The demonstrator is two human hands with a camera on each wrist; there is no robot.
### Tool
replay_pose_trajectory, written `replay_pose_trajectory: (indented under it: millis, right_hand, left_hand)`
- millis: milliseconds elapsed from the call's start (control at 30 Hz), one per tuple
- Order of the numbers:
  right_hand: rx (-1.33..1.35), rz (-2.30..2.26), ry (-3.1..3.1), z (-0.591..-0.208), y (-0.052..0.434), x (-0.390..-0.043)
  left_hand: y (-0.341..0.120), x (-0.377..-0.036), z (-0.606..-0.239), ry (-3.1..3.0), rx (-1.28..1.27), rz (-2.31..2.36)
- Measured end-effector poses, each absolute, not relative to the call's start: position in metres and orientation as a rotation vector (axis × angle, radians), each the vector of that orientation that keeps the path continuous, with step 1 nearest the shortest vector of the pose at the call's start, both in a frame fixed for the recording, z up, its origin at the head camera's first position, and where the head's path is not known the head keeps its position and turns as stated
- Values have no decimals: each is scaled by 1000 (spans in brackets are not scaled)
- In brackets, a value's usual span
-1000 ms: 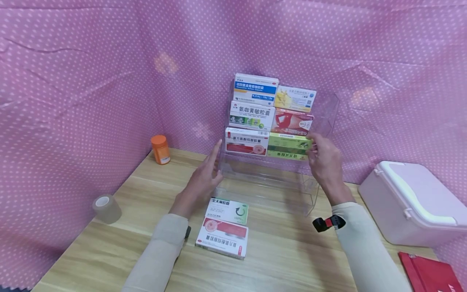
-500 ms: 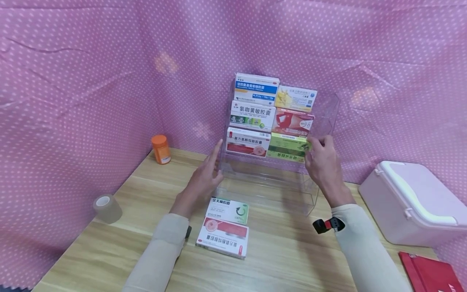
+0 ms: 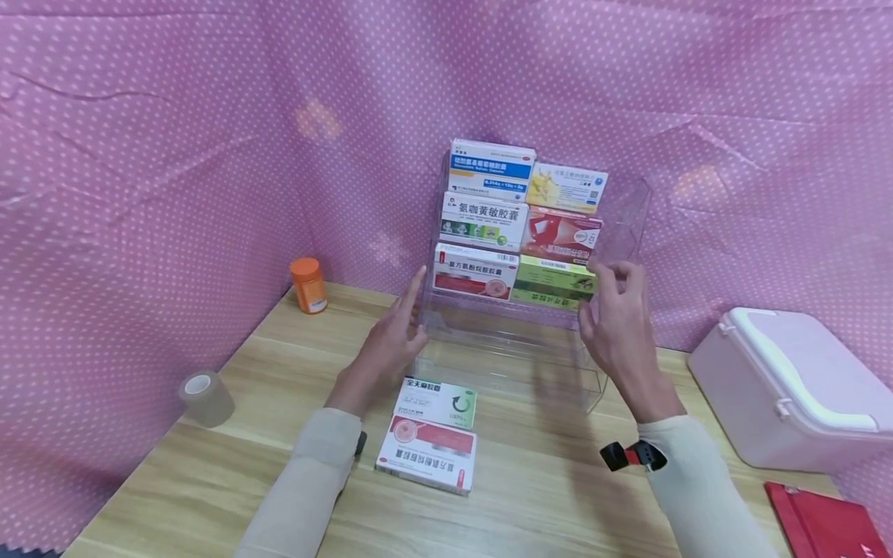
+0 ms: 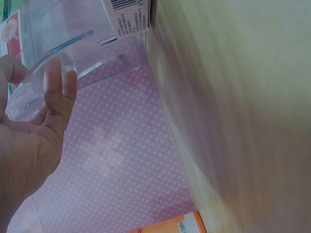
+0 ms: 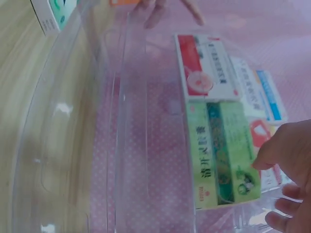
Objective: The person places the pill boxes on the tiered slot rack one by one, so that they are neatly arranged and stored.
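Note:
A clear acrylic tiered stand (image 3: 505, 339) holds medicine boxes in its upper tiers. My right hand (image 3: 621, 322) is at the right end of a green medicine box (image 3: 554, 277); in the right wrist view a fingertip touches the green box's edge (image 5: 223, 155) while the other fingers are loosely bent beside it. This box stands in the same tier as a white-and-red medicine box (image 3: 474, 273). My left hand (image 3: 384, 345) rests against the stand's left side, index finger extended. The left wrist view shows those fingers (image 4: 56, 92) at the clear side panel.
Two medicine boxes, one white-and-green (image 3: 434, 403) and one white-and-red (image 3: 427, 453), lie on the table before the stand. An orange bottle (image 3: 308, 287) and a tape roll (image 3: 207, 399) are left. A white lidded case (image 3: 795, 387) and red pouch (image 3: 826, 523) are right.
My right hand has shifted slightly and its thumb has moved down from the green box, which sits level in its tier. The left hand has stayed at the stand's side.

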State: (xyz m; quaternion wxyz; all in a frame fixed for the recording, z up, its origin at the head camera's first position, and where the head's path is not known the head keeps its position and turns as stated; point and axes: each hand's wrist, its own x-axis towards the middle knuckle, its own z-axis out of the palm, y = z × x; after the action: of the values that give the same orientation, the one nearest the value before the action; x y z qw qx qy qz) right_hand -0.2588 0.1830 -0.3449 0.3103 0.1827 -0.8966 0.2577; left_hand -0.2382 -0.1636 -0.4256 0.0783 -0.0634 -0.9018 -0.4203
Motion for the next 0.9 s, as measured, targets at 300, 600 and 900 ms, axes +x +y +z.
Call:
replay_pose_trajectory:
  millis: [300, 600, 900]
  right_hand:
    - [650, 668, -2379, -374, 187, -220]
    - [807, 871, -2605, -413, 176, -191]
    - [987, 1080, -2866, -443, 154, -168]
  left_hand:
    - [-163, -238, -427, -2705, -185, -1244]
    - [-164, -237, -429, -2702, -189, -1226]
    - [-162, -237, -428, -2695, -185, -1235]
